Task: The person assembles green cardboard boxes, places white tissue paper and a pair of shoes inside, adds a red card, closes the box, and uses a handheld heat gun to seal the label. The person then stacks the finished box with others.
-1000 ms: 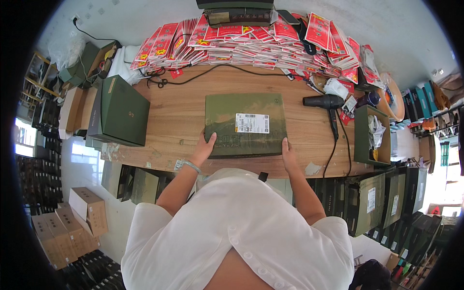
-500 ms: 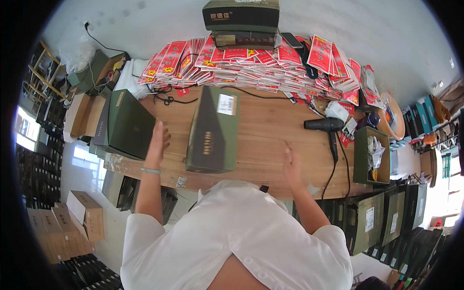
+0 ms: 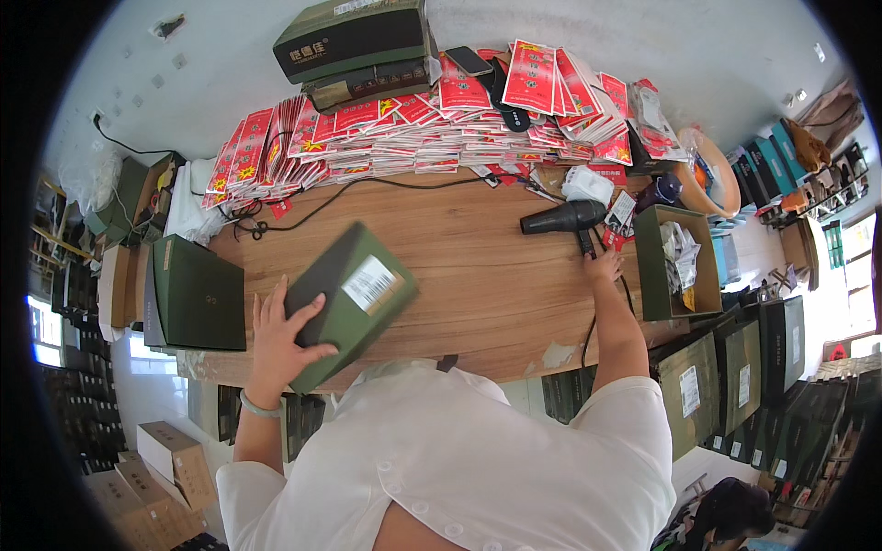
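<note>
A dark green and black cardboard box (image 3: 354,298) with a white label sits turned at an angle on the wooden table (image 3: 469,303), just in front of me. My left hand (image 3: 287,335) grips its left end, fingers spread over the side. Farther right lies a black hair dryer (image 3: 562,218), nozzle pointing left. My right hand (image 3: 604,266) closes around its handle, which the fingers partly hide. The dryer's cord runs down beside my right forearm.
A larger green box (image 3: 197,294) stands at the table's left edge. Red printed packets (image 3: 395,138) pile along the wall, beside stacked boxes (image 3: 354,41) and a phone (image 3: 469,61). An open green box (image 3: 680,266) holding crumpled plastic is at the right. A black cable crosses the back.
The label box has turned clockwise and shifted, with my left hand now on it. My right hand has reached forward and right to grasp the hair dryer's handle. The view has shifted.
</note>
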